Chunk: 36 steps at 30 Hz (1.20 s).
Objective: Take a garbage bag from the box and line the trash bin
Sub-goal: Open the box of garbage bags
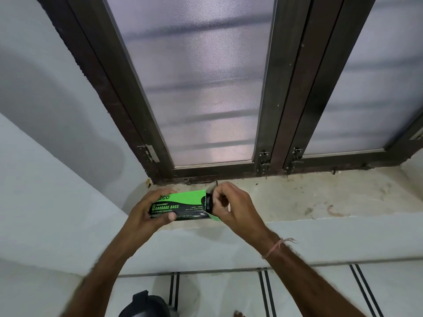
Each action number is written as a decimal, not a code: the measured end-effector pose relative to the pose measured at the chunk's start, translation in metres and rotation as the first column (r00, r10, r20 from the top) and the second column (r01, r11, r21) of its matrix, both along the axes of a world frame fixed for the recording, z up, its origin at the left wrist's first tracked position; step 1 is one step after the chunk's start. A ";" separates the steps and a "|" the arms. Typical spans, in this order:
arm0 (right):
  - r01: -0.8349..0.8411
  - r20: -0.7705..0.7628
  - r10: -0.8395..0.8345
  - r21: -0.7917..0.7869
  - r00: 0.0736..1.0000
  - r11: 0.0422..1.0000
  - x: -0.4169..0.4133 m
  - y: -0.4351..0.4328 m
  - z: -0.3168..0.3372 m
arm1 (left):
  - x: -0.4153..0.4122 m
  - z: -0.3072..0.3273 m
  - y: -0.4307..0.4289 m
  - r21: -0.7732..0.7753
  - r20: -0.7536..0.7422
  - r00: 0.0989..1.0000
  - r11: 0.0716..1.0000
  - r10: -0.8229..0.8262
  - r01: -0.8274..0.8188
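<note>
1. Box of garbage bags is being held over the window sill, near its left end.
2. Left hand is gripping the box's left end, covering some print.
3. Right hand is pinching the black roll at the open right end, hiding most of it.
4. Dark object below the sill is being cut off, unidentifiable.

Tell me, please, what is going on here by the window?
A person is getting a garbage bag out. The left hand grips the box above the sill. The right hand pinches the black roll at the box's open end, and the roll is barely out. A dark object at the bottom edge may be the bin, but too little of it shows to tell.
</note>
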State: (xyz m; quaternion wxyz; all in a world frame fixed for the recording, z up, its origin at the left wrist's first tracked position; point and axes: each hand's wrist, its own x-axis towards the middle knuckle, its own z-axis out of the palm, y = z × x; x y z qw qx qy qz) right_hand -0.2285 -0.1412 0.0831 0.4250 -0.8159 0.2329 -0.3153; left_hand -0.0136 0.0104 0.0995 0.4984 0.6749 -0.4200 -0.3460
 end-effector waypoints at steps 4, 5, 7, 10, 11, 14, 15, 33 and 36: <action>0.017 0.046 -0.024 0.131 0.999 0.991 0.000 0.003 -0.008 | 0.005 -0.006 0.002 0.021 0.028 1.000 1.000 -0.003 0.002; 0.022 0.081 -0.037 0.185 0.996 0.983 0.000 0.003 -0.009 | 0.006 -0.007 0.001 0.019 0.041 0.999 1.000 0.003 -0.004; 0.028 0.146 -0.077 0.314 0.986 0.949 0.000 0.004 -0.010 | 0.007 -0.005 0.000 0.004 0.083 0.997 1.000 0.004 -0.004; -0.001 0.174 -0.091 0.467 0.980 0.884 0.000 0.005 -0.012 | 0.007 -0.003 -0.002 -0.022 0.158 0.987 1.000 0.007 -0.003; -0.006 0.160 -0.086 0.500 0.983 0.866 0.002 0.006 -0.011 | 0.008 -0.002 -0.003 -0.034 0.178 0.984 0.999 0.009 -0.003; -0.039 0.157 -0.070 0.603 0.985 0.797 0.007 0.004 -0.010 | 0.010 0.003 -0.006 -0.067 0.256 0.967 0.998 0.005 0.013; -0.046 0.163 -0.077 0.640 0.984 0.767 0.008 0.004 -0.010 | 0.011 0.005 -0.007 -0.069 0.289 0.957 0.997 -0.001 0.021; -0.229 0.283 -0.172 0.933 0.943 0.279 0.034 0.004 -0.030 | 0.021 0.026 -0.035 0.023 0.636 0.765 0.993 -0.104 0.116; -0.181 0.260 -0.213 0.927 0.942 0.330 0.035 0.001 -0.032 | 0.021 0.020 -0.037 0.023 0.584 0.806 0.995 -0.096 0.102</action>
